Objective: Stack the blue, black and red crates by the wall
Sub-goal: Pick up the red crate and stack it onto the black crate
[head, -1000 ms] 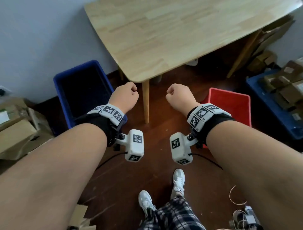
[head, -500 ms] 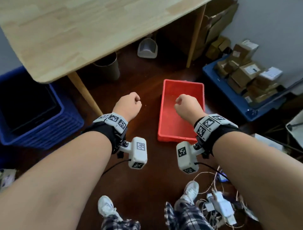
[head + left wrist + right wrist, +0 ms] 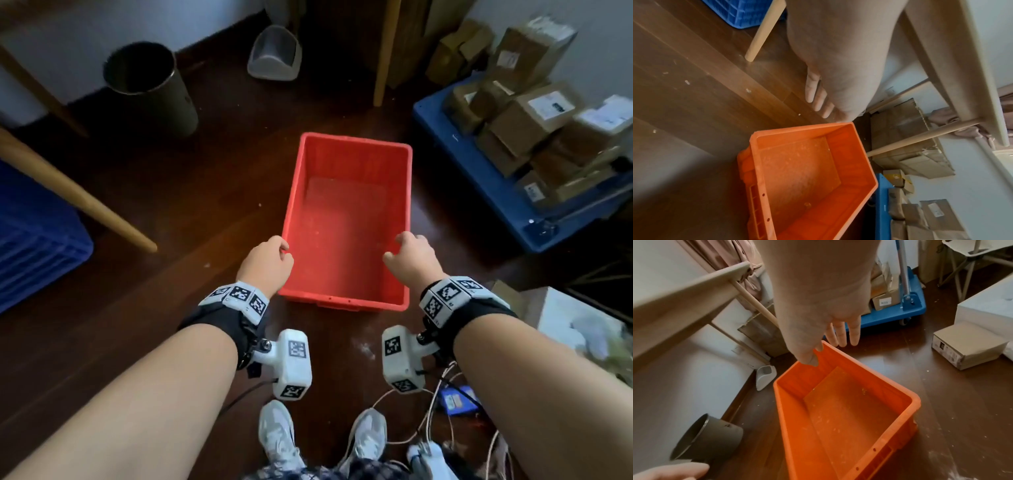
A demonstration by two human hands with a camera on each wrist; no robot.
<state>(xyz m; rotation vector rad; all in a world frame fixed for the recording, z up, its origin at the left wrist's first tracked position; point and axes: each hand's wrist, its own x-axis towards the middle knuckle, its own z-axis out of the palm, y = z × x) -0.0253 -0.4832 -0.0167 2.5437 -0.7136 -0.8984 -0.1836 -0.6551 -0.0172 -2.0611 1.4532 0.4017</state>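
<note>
The red crate [image 3: 342, 222] stands empty on the dark wooden floor in front of my feet. My left hand [image 3: 265, 262] is at its left long rim. In the left wrist view its fingers [image 3: 818, 100] point straight down outside the red crate [image 3: 801, 170]. My right hand [image 3: 409, 257] is at the right long rim. There the fingers [image 3: 842, 335] stay straight outside the red crate [image 3: 849, 410], and the thumb hangs just inside its rim. Neither hand is closed round the rim. The blue crate [image 3: 34, 240] sits at the far left, and the black crate is out of view.
A slanted wooden table leg [image 3: 78, 198] runs between the two crates. A dark metal bin [image 3: 150, 85] and a white scoop [image 3: 274, 53] stand by the wall. A blue trolley [image 3: 479, 178] loaded with cardboard boxes is on the right, and cables [image 3: 428, 428] lie by my shoes.
My view has swung right from the blue crate and closed in on the red one. Both hands, fists in the air before, have dropped to its long rims and uncurled.
</note>
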